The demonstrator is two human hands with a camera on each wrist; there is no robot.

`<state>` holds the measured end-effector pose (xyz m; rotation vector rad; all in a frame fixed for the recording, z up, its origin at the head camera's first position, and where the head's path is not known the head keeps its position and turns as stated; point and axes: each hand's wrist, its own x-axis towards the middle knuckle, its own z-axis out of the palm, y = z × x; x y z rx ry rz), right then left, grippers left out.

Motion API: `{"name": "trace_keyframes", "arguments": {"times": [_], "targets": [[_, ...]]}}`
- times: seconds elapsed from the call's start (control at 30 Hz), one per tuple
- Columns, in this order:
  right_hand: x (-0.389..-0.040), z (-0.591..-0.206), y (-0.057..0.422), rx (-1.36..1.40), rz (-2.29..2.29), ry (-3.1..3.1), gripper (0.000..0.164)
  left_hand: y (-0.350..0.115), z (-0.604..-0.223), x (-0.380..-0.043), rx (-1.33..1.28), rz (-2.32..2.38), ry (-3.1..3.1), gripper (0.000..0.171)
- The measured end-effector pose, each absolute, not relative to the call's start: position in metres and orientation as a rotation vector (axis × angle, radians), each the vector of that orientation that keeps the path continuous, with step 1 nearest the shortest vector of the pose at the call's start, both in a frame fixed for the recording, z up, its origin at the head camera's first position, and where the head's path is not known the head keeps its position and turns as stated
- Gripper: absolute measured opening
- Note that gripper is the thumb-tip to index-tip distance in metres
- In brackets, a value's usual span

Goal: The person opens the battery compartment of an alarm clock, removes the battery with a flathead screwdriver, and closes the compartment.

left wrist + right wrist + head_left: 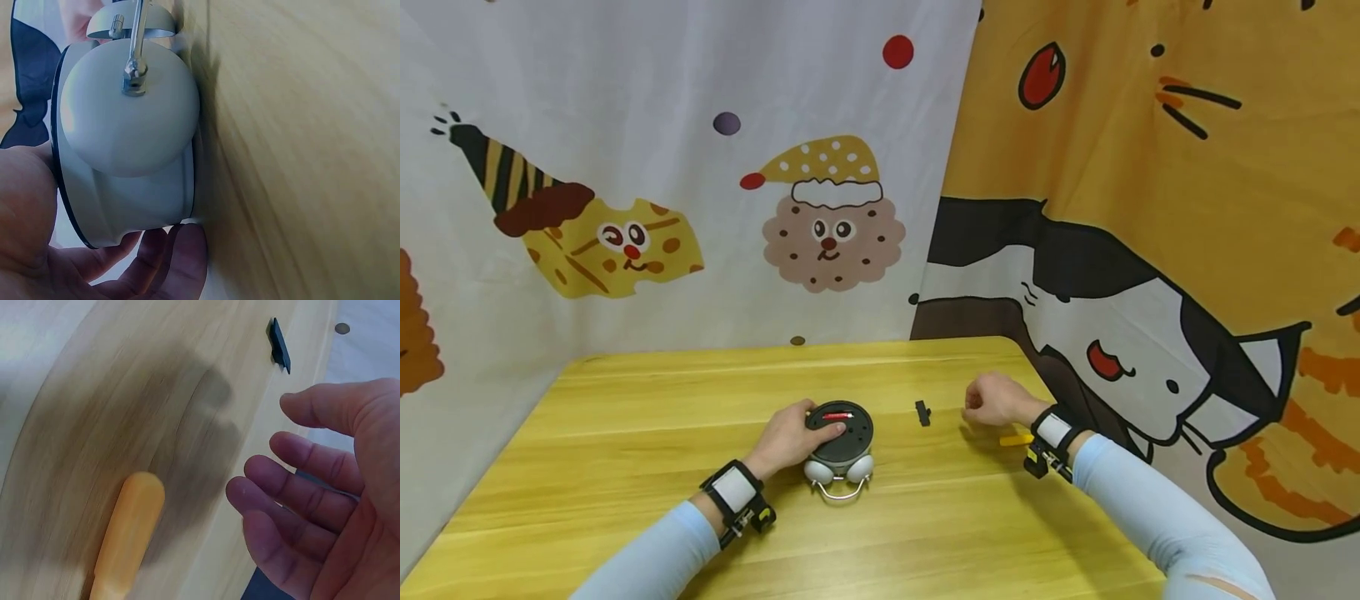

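A twin-bell alarm clock [841,450] lies with its black back up, its two pale bells and wire handle pointing toward me. In the back, a red battery [837,415] shows in its slot. My left hand [792,437] grips the clock's left side, thumb over the back and fingers around the case [144,209], down by the tabletop. Over at the right, my right hand [1000,400] hovers above the table with fingers loosely bent and nothing in them. Beside it lies a yellow-orange handle [130,531], partly hidden by the wrist in the head view.
A small black cover [922,412] lies on the wooden table [647,442] between the clock and my right hand. Printed cloth [835,317] hangs behind the table and along its right side.
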<state>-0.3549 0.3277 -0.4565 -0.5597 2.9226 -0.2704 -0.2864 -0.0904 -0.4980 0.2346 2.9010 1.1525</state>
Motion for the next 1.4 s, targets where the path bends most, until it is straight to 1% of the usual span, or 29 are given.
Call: {"name": "trace_keyframes", "arguments": {"times": [0.23,0.37,0.67,0.83,0.97,1.13,1.4], "targets": [[-0.348,-0.453,0.333,-0.614,-0.241,2.883,0.021,-0.091,-0.5,-0.285,0.229,1.152,2.9,0.063],[-0.345,-0.451,0.34,-0.593,-0.237,2.836,0.024,-0.091,-0.501,-0.286,0.226,1.167,2.892,0.063],[-0.344,-0.457,0.358,-0.67,-0.189,2.768,0.042,-0.092,-0.5,-0.287,0.222,1.148,2.919,0.066],[-0.341,-0.459,0.365,-0.647,-0.203,2.753,0.047,-0.091,-0.499,-0.286,0.232,1.159,2.909,0.064],[-0.337,-0.461,0.368,-0.614,-0.193,2.744,0.046,-0.091,-0.5,-0.286,0.223,1.17,2.901,0.063],[-0.334,-0.461,0.37,-0.601,-0.193,2.748,0.04,-0.091,-0.5,-0.286,0.21,1.158,2.904,0.065],[-0.332,-0.463,0.373,-0.623,-0.194,2.768,0.037,-0.09,-0.498,-0.284,0.213,1.157,2.896,0.065]]}}
